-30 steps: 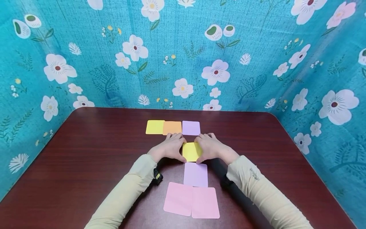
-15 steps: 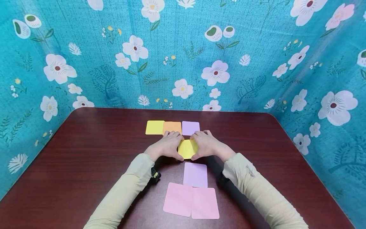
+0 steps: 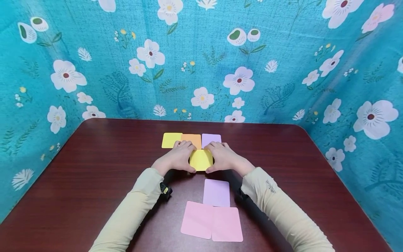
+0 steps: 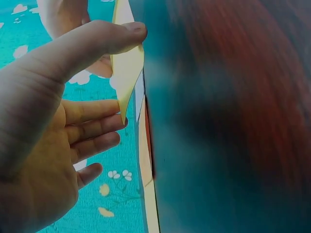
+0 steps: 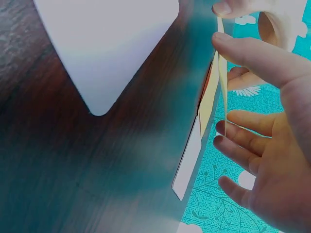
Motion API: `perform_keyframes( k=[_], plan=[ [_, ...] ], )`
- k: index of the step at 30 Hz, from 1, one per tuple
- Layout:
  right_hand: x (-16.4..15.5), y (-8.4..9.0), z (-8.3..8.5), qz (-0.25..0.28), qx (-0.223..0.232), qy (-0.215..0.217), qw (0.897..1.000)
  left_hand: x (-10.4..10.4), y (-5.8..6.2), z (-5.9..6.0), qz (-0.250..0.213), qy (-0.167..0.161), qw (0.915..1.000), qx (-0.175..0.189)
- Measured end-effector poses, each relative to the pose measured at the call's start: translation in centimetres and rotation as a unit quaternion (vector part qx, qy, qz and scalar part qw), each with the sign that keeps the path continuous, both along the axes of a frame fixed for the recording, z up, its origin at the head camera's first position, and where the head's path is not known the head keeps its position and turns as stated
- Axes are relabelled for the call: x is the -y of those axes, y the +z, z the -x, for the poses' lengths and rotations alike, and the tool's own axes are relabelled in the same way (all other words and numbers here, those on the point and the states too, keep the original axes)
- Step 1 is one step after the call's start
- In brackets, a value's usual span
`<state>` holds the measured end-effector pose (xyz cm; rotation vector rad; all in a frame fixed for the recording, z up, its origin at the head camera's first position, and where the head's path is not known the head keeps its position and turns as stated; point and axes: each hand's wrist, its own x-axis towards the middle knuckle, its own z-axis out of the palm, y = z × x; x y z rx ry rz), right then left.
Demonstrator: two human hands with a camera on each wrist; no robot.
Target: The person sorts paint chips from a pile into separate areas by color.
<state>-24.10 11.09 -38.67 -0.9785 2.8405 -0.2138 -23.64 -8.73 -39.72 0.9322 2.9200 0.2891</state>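
Note:
Between my two hands is a yellow square card with rounded corners [image 3: 201, 161]. My left hand [image 3: 177, 156] pinches its left side, thumb at the near edge and fingers at the far edge. On the opposite side my right hand [image 3: 224, 156] pinches it the same way. The left wrist view shows the held card [image 4: 127, 73] slightly bent and raised off the table. Just beyond the hands lies a row: another yellow card [image 3: 170, 140], an orange card [image 3: 193, 140] and a lilac card [image 3: 211, 139], partly covered by fingers.
Nearer the person lies a second lilac card [image 3: 216, 193], with two pink cards [image 3: 197, 219] side by side below it. All rest on a dark red-brown wooden table [image 3: 110, 157]. A blue floral cloth [image 3: 176, 77] hangs behind and around the table.
Both hands have carried the yellow card from just above the nearer lilac card, left and away toward the back row. A gap now separates it from that lilac card.

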Motion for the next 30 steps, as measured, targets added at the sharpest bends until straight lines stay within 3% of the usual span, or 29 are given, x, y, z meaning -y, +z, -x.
perform_keyframes(
  k=[18, 30],
  plan=[
    [1.7, -0.5, 1.1, 0.004, -0.016, 0.002, 1.0, 2.5, 0.4, 0.6, -0.002, 0.033, 0.9994, 0.011],
    [3.5, -0.5, 2.1, 0.017, -0.013, -0.01, 1.0, 4.5, -0.1, 1.5, -0.007, 0.063, 0.9979, 0.013]
  ],
)
